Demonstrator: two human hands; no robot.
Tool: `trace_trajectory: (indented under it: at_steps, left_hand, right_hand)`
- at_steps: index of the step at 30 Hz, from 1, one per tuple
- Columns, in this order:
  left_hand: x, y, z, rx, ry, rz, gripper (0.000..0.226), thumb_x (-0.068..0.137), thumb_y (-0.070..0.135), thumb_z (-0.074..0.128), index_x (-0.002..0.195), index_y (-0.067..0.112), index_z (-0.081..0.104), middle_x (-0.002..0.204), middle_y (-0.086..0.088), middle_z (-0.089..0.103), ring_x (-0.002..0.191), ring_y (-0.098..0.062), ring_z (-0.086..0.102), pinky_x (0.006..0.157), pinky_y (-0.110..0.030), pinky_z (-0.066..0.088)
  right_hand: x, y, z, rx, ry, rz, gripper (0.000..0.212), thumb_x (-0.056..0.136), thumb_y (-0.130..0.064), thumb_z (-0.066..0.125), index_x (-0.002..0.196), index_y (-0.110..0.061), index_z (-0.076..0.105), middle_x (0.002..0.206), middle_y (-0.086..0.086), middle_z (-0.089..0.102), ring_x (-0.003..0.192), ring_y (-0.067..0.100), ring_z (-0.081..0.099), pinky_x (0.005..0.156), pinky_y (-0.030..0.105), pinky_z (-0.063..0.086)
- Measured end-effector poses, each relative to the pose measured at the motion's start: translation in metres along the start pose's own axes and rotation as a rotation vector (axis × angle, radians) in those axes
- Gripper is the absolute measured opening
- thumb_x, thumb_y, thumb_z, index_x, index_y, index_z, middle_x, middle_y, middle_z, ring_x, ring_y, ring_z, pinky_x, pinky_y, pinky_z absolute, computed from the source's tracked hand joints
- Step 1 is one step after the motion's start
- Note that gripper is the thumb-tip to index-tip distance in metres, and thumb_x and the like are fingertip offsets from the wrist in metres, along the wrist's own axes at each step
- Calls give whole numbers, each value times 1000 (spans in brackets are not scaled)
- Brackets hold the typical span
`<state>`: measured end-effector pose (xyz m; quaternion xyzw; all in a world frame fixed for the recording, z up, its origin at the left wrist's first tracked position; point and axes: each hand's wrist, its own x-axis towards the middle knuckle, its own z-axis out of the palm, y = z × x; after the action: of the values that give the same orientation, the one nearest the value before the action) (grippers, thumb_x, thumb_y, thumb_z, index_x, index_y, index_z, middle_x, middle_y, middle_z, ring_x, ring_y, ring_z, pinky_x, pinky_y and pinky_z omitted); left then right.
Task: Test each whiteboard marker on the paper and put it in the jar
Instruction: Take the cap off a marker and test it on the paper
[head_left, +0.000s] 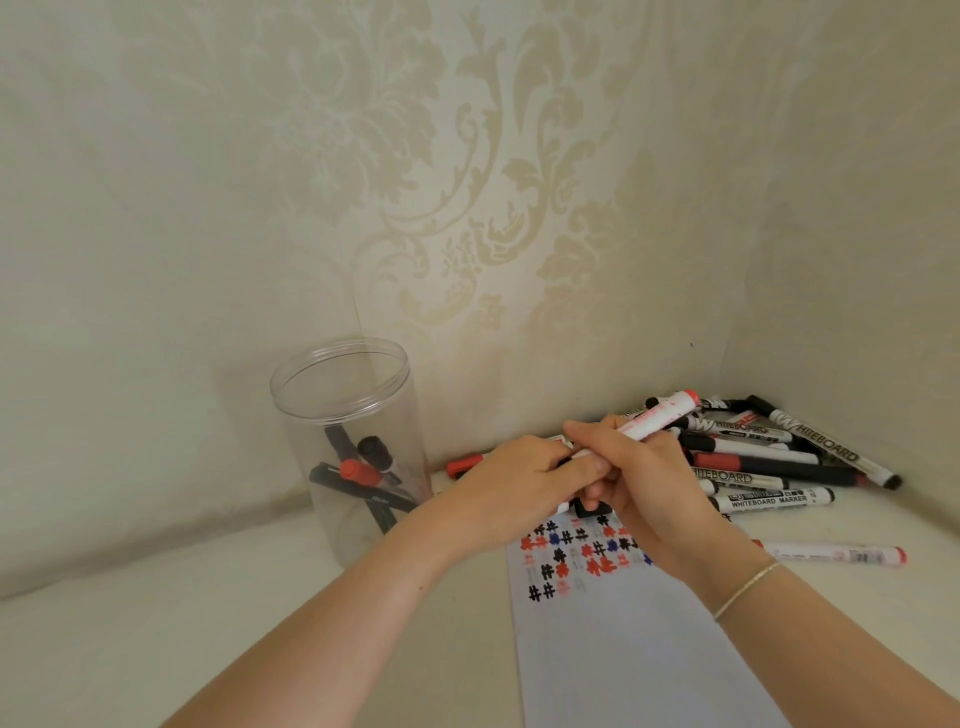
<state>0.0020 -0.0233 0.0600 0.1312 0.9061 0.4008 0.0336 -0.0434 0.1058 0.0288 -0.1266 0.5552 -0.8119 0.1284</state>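
My right hand (641, 486) grips a white marker with a red end (660, 415), tilted up to the right above the top of the paper (623, 639). My left hand (524, 478) meets it at the marker's lower end, its fingers curled round that end; whether they hold the cap I cannot tell. The paper carries rows of black, red and blue hash marks (576, 556). A clear plastic jar (311, 410) stands upright to the left with several markers inside. A pile of markers (769, 457) lies in the corner behind my hands.
A single white marker with red ends (831, 553) lies to the right of the paper. A red cap end (465, 465) pokes out behind my left hand. Patterned walls close the back and the right side, forming a corner.
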Motion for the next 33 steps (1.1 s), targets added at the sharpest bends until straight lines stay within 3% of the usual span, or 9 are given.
trace_trajectory:
  at_steps: [7,9,11,13,17,20,25,28,33]
  left_hand:
    - [-1,-11,8,-192,35,-47,48,92,53,49,50,31,59,40,10,29,40,-8,25,47,-25,24]
    - [-1,-14,8,-145,-8,-47,40,89,60,47,66,32,65,45,10,31,42,-7,28,48,-25,26]
    - [-1,-17,7,-53,-41,-36,63,80,74,46,96,18,67,57,-7,45,52,-10,39,54,-33,34]
    - [-1,-24,8,11,-18,-38,83,73,83,43,100,7,60,75,-15,54,65,-22,46,63,-41,41]
    - [-8,-43,12,104,1,-128,65,78,77,43,97,15,56,79,-5,56,68,-14,50,70,-38,48]
    - [-11,-55,20,207,-38,-160,42,81,55,65,91,18,47,80,14,46,70,-13,51,62,-21,41]
    - [-15,-64,30,362,-39,-146,14,89,30,55,86,24,42,85,4,57,76,-14,54,70,-35,48]
    - [-19,-66,33,355,-2,-136,8,90,28,48,93,21,45,93,3,61,86,-19,57,79,-43,47]
    - [-22,-65,37,366,32,-110,12,94,33,44,85,26,40,84,5,58,77,-16,55,71,-40,46]
  right_hand:
    - [-2,-6,-1,-50,-49,-47,17,85,-4,62,72,2,55,54,12,44,40,18,43,39,26,42]
    - [-2,-6,-2,-87,-37,-54,19,84,-6,65,70,1,54,54,12,50,43,18,47,41,26,43]
    - [-2,-2,-3,-96,46,-57,22,84,-8,67,67,-1,54,57,13,56,48,20,51,45,31,46]
    - [-2,2,-8,-80,169,-62,17,84,-9,67,72,-2,58,62,15,61,51,24,54,49,34,48]
    - [-10,10,-22,-66,270,-7,11,85,-10,68,85,-1,62,76,19,68,54,21,61,51,29,52]
    - [-16,18,-28,-191,260,72,14,81,-9,71,73,-9,60,73,11,67,59,20,60,59,30,51]
    - [-23,32,-27,-348,254,78,23,85,-4,62,66,-6,50,53,11,56,39,17,50,42,26,43]
    - [-25,38,-24,-533,308,41,20,81,-1,59,63,-5,49,54,14,55,33,13,48,36,19,38]
    - [-26,46,-23,-679,408,-5,24,77,-6,61,60,-8,44,49,7,45,32,8,37,36,16,33]
